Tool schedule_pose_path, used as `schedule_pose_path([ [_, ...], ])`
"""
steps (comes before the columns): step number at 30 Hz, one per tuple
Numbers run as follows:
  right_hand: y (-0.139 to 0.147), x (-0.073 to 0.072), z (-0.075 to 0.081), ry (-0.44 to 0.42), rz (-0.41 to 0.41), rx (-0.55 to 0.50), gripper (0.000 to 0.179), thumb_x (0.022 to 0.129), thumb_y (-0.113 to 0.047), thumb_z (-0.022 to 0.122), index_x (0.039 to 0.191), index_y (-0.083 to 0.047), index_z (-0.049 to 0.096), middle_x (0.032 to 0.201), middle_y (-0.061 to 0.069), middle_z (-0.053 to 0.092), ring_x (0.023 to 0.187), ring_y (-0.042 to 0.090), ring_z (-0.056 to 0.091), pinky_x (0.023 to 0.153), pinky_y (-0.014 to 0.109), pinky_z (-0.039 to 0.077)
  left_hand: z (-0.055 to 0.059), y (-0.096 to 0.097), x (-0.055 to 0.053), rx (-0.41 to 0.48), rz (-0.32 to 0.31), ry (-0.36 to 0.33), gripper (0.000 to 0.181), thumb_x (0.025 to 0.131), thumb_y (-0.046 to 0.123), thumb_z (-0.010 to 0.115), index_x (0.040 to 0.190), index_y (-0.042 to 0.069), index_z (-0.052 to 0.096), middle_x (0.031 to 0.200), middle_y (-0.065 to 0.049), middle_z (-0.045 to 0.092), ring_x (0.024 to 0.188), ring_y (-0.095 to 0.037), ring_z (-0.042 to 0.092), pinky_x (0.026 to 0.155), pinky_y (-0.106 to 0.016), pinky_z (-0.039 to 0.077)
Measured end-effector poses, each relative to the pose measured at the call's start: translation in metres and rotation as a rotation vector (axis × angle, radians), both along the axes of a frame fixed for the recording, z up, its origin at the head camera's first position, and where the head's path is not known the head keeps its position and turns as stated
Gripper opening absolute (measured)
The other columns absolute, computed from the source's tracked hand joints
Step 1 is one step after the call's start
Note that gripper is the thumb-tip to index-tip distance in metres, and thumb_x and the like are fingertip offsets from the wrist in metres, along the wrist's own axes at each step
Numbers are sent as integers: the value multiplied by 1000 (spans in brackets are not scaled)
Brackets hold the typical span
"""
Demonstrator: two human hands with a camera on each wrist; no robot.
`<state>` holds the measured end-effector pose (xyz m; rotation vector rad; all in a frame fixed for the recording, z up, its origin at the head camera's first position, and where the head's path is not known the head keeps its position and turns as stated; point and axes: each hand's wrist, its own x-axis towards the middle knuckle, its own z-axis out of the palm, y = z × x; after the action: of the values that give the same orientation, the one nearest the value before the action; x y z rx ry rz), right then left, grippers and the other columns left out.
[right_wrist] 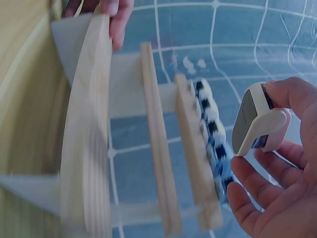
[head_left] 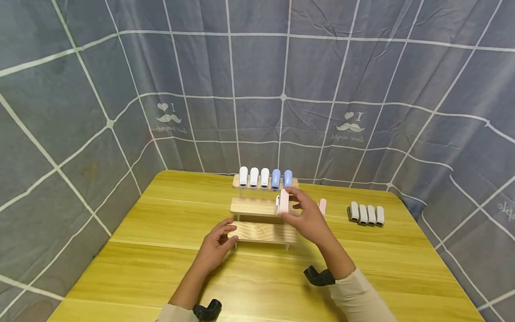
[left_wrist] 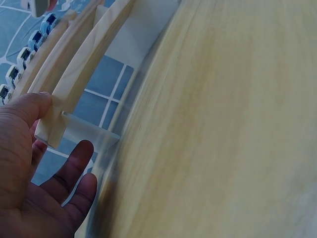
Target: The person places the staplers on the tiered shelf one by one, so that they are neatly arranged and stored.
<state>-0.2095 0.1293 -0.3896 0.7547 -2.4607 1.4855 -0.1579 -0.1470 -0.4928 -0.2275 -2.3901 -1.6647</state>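
My right hand (head_left: 310,219) pinches a small pink-and-white clip-shaped device (head_left: 283,202) between thumb and fingers, above the middle tier of a three-tier wooden stand (head_left: 261,232). The right wrist view shows the device's (right_wrist: 246,121) flat grey face and rounded lever. With thumb and fingers, my left hand (head_left: 215,248) grips the left end of the lowest board (left_wrist: 74,94). On the top tier stand three white devices (head_left: 254,177) and two blue devices (head_left: 276,179) in a row. Part of the middle tier is hidden behind my right hand.
Another pink device (head_left: 322,206) shows just beyond my right hand. Several pale devices (head_left: 363,214) stand side by side at the right of the wooden table (head_left: 161,223). A grey checked curtain (head_left: 201,116) hangs around the table's back and sides.
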Motion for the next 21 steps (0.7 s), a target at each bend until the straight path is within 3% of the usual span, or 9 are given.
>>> schedule_pose_path([
  [8, -23, 1, 0, -6, 22, -2, 68, 84, -15, 81, 143, -5, 49, 136, 7, 57, 119, 26, 56, 93, 48, 47, 32, 6, 16, -11, -14, -4, 24, 90, -1, 70, 114, -6, 67, 141, -20, 53, 110, -34, 59, 88, -42, 51],
  [21, -51, -6, -6, -30, 56, -20, 67, 84, -17, 81, 143, -8, 50, 137, 7, 54, 118, 27, 57, 93, 48, 48, 34, 6, 18, 5, -18, 4, 24, 90, -1, 70, 113, -6, 67, 140, -21, 53, 108, -34, 59, 87, -40, 51],
])
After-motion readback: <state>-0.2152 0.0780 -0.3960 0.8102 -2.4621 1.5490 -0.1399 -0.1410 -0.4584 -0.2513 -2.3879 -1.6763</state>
